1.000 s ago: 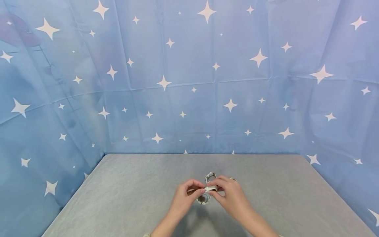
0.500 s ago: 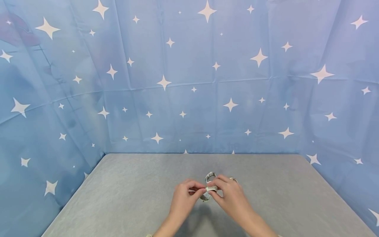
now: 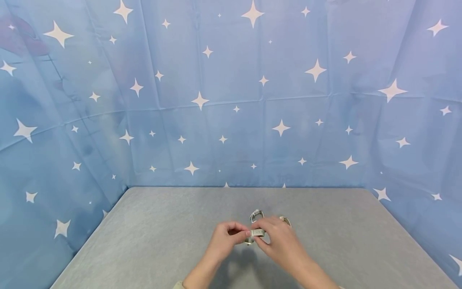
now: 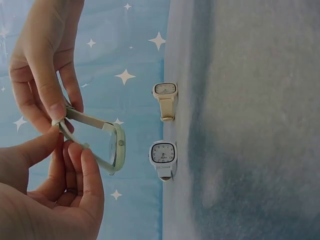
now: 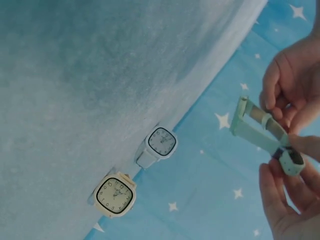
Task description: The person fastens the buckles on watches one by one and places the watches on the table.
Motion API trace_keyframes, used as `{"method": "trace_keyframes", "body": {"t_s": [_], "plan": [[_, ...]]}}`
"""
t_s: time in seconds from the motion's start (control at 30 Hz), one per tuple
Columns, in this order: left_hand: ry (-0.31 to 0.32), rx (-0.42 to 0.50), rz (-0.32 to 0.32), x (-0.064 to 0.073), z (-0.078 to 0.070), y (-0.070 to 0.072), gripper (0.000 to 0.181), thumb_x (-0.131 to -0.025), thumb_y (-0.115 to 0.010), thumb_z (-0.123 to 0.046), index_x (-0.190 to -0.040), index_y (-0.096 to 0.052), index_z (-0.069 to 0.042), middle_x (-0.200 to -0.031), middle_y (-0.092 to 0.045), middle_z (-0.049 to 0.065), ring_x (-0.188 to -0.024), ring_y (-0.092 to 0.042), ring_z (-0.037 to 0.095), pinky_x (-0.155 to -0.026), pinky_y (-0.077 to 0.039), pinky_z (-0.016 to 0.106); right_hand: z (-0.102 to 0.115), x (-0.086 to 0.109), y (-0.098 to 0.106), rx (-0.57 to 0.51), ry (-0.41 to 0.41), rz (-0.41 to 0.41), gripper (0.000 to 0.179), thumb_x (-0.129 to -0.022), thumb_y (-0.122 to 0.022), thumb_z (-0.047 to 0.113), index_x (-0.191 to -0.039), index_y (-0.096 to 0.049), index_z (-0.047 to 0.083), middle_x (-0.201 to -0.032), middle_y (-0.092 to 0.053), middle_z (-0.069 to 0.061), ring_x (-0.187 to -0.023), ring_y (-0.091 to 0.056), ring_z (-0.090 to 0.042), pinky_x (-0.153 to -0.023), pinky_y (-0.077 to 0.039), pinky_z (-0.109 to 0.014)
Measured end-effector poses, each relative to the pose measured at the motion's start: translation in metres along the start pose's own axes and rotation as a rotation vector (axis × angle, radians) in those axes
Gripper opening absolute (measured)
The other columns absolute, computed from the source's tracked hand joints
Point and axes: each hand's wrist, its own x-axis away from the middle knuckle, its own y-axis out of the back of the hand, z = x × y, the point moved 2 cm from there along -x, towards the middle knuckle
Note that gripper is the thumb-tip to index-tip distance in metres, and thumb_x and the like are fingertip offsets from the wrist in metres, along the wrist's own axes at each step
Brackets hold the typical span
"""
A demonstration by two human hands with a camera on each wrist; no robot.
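Note:
A pale green wristwatch [image 4: 119, 150] is held up between both hands over the table, its strap closed into a loop. My left hand [image 3: 223, 241] pinches the strap between thumb and index finger. Opposite it, my right hand [image 3: 283, 243] pinches the end part of the strap [image 3: 258, 233], where small holes show. In the right wrist view the buckle area [image 5: 296, 163] lies among the right fingertips, with the case toward the left end of the loop. The strap's tip is partly hidden by the fingers.
Behind the hands, a white watch [image 5: 162, 142] and a cream watch [image 5: 115, 195] stand on the grey table [image 3: 173, 224] with their straps closed. A blue star-patterned cloth [image 3: 231, 120] hangs along the table's back and sides.
The green watch has turned between the fingers, so its strap faces the head camera more flatly and less of its case shows below. Both hands stay nearly in place.

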Motion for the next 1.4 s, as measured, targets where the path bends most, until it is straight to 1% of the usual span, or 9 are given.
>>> {"method": "trace_keyframes", "body": {"t_s": [0.23,0.5,0.67,0.83,0.93,1.1,1.23,1.4], "plan": [[0.013,-0.030,0.035,-0.001,-0.002,0.000,0.022,-0.090,-0.071,-0.015,-0.096,-0.071,0.006,-0.084,-0.067,0.001,-0.077,-0.061,0.011,-0.075,-0.055,0.032,-0.001,-0.001,-0.002,0.048,0.049,0.001,0.030,-0.071,-0.088,0.014,-0.094,-0.073,0.025,-0.092,-0.071,0.014,-0.085,-0.062,-0.008,-0.071,-0.053,-0.025],[0.011,-0.056,0.077,-0.004,-0.002,0.001,0.021,-0.092,-0.068,-0.014,-0.096,-0.069,0.007,-0.082,-0.065,0.000,-0.077,-0.060,0.010,-0.076,-0.055,0.032,-0.001,-0.001,-0.004,0.057,0.061,-0.016,0.028,-0.070,-0.089,0.016,-0.092,-0.073,0.024,-0.088,-0.070,0.014,-0.081,-0.061,-0.006,-0.066,-0.052,-0.022],[0.012,-0.059,0.100,-0.005,-0.002,0.003,0.023,-0.092,-0.066,-0.013,-0.097,-0.067,0.009,-0.082,-0.065,0.000,-0.077,-0.060,0.009,-0.079,-0.058,0.036,-0.002,-0.001,-0.004,0.059,0.060,-0.025,0.026,-0.071,-0.089,0.018,-0.091,-0.073,0.024,-0.087,-0.070,0.015,-0.080,-0.060,-0.004,-0.066,-0.052,-0.021],[0.035,-0.047,0.128,-0.006,-0.003,0.006,0.024,-0.094,-0.064,-0.014,-0.099,-0.066,0.010,-0.082,-0.063,-0.001,-0.078,-0.059,0.009,-0.082,-0.058,0.038,-0.002,-0.002,-0.002,0.048,0.065,-0.037,0.028,-0.070,-0.089,0.016,-0.092,-0.072,0.022,-0.088,-0.071,0.014,-0.081,-0.063,-0.005,-0.066,-0.052,-0.024],[0.051,-0.039,0.140,-0.007,-0.002,0.009,0.025,-0.095,-0.064,-0.014,-0.100,-0.066,0.010,-0.082,-0.062,-0.003,-0.078,-0.058,0.009,-0.084,-0.059,0.039,-0.001,-0.002,0.000,0.060,0.059,-0.044,0.029,-0.070,-0.089,0.017,-0.092,-0.072,0.023,-0.089,-0.071,0.015,-0.083,-0.063,-0.005,-0.068,-0.052,-0.027],[0.067,-0.029,0.131,-0.006,0.001,0.015,0.025,-0.095,-0.063,-0.013,-0.101,-0.065,0.011,-0.081,-0.061,-0.004,-0.076,-0.058,0.008,-0.083,-0.059,0.038,-0.002,-0.002,0.002,0.074,0.042,-0.040,0.029,-0.070,-0.089,0.018,-0.093,-0.073,0.024,-0.089,-0.072,0.016,-0.083,-0.064,-0.005,-0.071,-0.053,-0.032],[0.056,-0.034,0.109,-0.004,0.004,0.020,0.026,-0.094,-0.062,-0.011,-0.102,-0.063,0.014,-0.080,-0.060,-0.003,-0.075,-0.057,0.007,-0.080,-0.059,0.035,-0.004,-0.001,0.003,0.062,0.042,-0.051,0.028,-0.069,-0.090,0.017,-0.092,-0.074,0.023,-0.088,-0.072,0.015,-0.079,-0.062,-0.004,-0.067,-0.050,-0.028],[0.045,-0.034,0.105,-0.004,0.004,0.022,0.026,-0.094,-0.063,-0.010,-0.101,-0.063,0.014,-0.079,-0.060,-0.003,-0.075,-0.057,0.007,-0.078,-0.058,0.033,-0.005,-0.001,0.004,0.044,0.034,-0.054,0.029,-0.069,-0.090,0.016,-0.092,-0.074,0.024,-0.088,-0.071,0.015,-0.076,-0.060,-0.004,-0.063,-0.046,-0.024]]}}
